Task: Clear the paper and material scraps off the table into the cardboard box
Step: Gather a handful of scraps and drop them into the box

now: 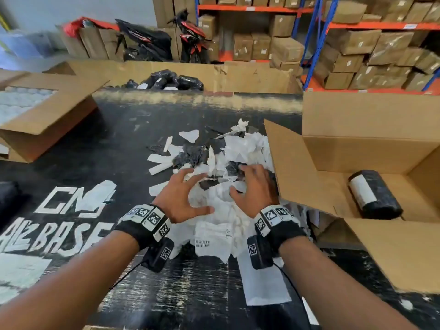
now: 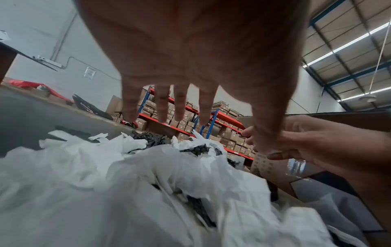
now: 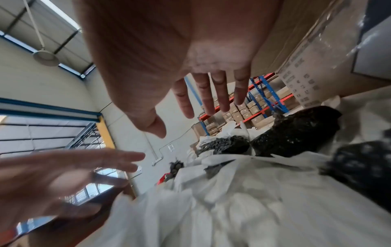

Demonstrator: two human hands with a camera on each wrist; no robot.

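Both hands hover over a heap of scraps (image 1: 223,167), white paper strips mixed with crumpled black material, that lies on the dark surface (image 1: 123,139) directly beneath and ahead of the fingers. The left hand (image 1: 182,195) has its fingers spread and straight, thumb stretched toward the right hand, and holds nothing; the left wrist view shows its palm (image 2: 190,50) above the white paper (image 2: 127,183) with a gap between them. The right hand (image 1: 253,188) is likewise spread and empty, fingers slightly bent downward over the pile, thumb pointing at the left hand; whether its fingertips touch the paper cannot be told. In the right wrist view its fingers (image 3: 203,93) hang above white sheets and dark lumps (image 3: 296,130). Just beside the right hand, on its outer side, stands the open cardboard box (image 1: 357,153), one flap reaching toward the wrist, with a black wrapped roll (image 1: 373,194) lying inside. Beyond the left hand, well apart, sits another open carton (image 1: 47,115). Printed sheets (image 1: 214,236) lie between the two wrists.
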